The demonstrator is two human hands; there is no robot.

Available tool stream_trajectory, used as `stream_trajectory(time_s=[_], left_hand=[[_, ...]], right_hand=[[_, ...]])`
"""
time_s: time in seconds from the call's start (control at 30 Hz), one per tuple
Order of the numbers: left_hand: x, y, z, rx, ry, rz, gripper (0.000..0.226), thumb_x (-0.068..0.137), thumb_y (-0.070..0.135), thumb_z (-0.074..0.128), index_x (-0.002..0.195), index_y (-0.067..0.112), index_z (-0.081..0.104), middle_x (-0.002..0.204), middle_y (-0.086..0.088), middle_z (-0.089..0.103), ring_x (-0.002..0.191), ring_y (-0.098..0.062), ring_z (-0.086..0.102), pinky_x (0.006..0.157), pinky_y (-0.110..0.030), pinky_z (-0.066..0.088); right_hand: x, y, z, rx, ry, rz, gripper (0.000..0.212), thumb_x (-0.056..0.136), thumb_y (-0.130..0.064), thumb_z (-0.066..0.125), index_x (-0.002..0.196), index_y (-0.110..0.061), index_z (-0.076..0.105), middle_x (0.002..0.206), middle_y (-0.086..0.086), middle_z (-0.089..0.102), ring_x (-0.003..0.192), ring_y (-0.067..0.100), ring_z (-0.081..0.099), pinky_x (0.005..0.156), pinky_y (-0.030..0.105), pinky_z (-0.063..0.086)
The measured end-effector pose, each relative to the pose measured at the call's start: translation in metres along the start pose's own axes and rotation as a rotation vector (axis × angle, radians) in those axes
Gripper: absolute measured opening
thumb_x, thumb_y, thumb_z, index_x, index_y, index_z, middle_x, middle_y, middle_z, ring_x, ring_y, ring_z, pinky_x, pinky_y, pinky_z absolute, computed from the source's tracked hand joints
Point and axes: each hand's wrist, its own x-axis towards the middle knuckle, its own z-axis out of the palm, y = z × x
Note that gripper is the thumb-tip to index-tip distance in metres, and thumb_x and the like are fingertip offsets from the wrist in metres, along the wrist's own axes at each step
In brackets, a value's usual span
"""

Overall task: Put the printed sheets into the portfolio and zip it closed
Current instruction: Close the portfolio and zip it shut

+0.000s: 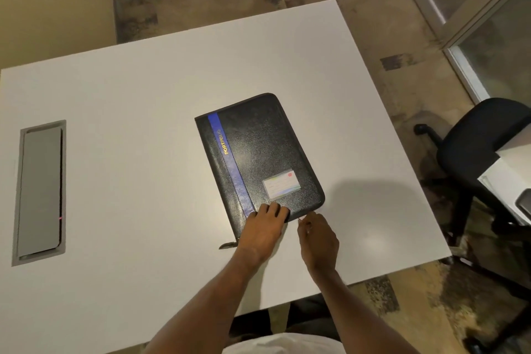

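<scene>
Zipping is the step in hand, as we judge it from the single head view. We note the portfolio [260,156] lying flat and shut on the white table [143,123], cover up, its near edge just before the person. No printed sheets show anywhere on the table; we take them to be inside already, though the cover hides this.

We record the left hand [265,227] pressed palm-down on the near edge of the portfolio, fingers [273,208] spread slightly apart and flat on the cover, holding it steady without gripping. The right hand [317,234] sits just beside the near right corner, its fingers drawn together in a pinch on a small thin object at the edge, most likely the zip pull [300,220]; it is too small for us to confirm. A dark tab [228,245] pokes out at the near left corner.

In our judgement the next move calls for a steady pull along the zip track, with the left hand keeping firm downward pressure so the portfolio does not slide. The rounded corner is the likely snag.
</scene>
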Motion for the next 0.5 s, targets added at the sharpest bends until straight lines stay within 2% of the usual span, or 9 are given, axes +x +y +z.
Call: stream_trajectory(time_s=[0.07,0.1,0.17,0.2,0.3,0.37,0.43,0.5], left_hand=[[-0.002,-0.001,-0.001,0.042,-0.012,0.091,0.027,0.093,0.014,0.052,0.120,0.016,0.053,0.109,-0.007,0.061,0.093,-0.033,0.063,0.060,-0.042,0.050],[-0.003,-0.001,-0.003,0.054,-0.003,0.143,0.030,0.094,0.015,0.039,0.119,0.013,0.055,0.104,-0.010,0.063,0.087,-0.036,0.064,0.055,-0.042,0.049],[-0.002,0.001,-0.006,0.049,0.022,0.233,0.055,0.087,0.020,0.013,0.115,0.006,0.059,0.094,-0.015,0.065,0.078,-0.039,0.066,0.050,-0.042,0.049],[-0.002,0.001,-0.007,0.055,0.031,0.263,0.060,0.085,0.020,0.009,0.112,0.005,0.060,0.090,-0.017,0.065,0.074,-0.039,0.066,0.049,-0.041,0.048],[0.001,-0.002,-0.005,0.127,0.044,0.307,0.040,0.092,0.018,0.024,0.100,0.007,0.062,0.075,-0.013,0.063,0.058,-0.035,0.065,0.040,-0.035,0.045],[0.002,-0.006,-0.001,0.189,-0.002,0.311,0.020,0.093,0.012,0.042,0.102,0.008,0.059,0.077,-0.011,0.063,0.059,-0.033,0.064,0.042,-0.035,0.047],[0.003,-0.008,-0.001,0.204,-0.027,0.334,0.026,0.082,0.000,0.045,0.103,0.008,0.059,0.078,-0.011,0.063,0.060,-0.032,0.064,0.043,-0.035,0.051],[0.004,-0.006,-0.004,0.219,-0.010,0.346,0.034,0.076,-0.001,0.041,0.102,0.008,0.061,0.078,-0.010,0.063,0.059,-0.031,0.064,0.042,-0.034,0.049]], right_hand=[[0.000,0.002,0.000,0.019,-0.002,-0.008,0.016,0.100,-0.029,0.051,0.096,-0.018,0.062,0.093,0.000,0.064,0.082,0.025,0.066,0.066,0.036,0.051],[-0.001,0.004,0.000,0.042,-0.009,-0.001,0.013,0.100,-0.028,0.054,0.094,-0.018,0.061,0.093,-0.001,0.063,0.083,0.025,0.065,0.067,0.036,0.051],[0.000,0.005,0.000,0.076,-0.016,0.008,0.011,0.099,-0.026,0.058,0.092,-0.017,0.059,0.093,-0.001,0.063,0.084,0.025,0.065,0.068,0.036,0.049],[0.000,0.005,-0.001,0.084,-0.010,0.011,0.010,0.098,-0.025,0.059,0.092,-0.016,0.060,0.093,-0.001,0.063,0.084,0.025,0.065,0.068,0.036,0.049],[0.001,0.005,-0.002,0.137,0.040,0.065,0.010,0.098,-0.022,0.061,0.091,-0.014,0.061,0.089,0.002,0.065,0.083,0.029,0.065,0.068,0.035,0.046],[0.002,0.005,-0.003,0.214,0.095,0.103,0.011,0.097,-0.020,0.061,0.087,-0.014,0.060,0.084,0.002,0.063,0.079,0.030,0.064,0.067,0.032,0.041],[0.005,0.008,-0.006,0.266,0.126,0.113,0.014,0.096,-0.023,0.057,0.085,-0.015,0.059,0.080,-0.003,0.058,0.076,0.029,0.062,0.067,0.030,0.037],[0.009,0.012,-0.007,0.286,0.137,0.114,0.014,0.097,-0.019,0.058,0.083,-0.016,0.057,0.079,-0.006,0.055,0.074,0.027,0.060,0.066,0.029,0.034]])
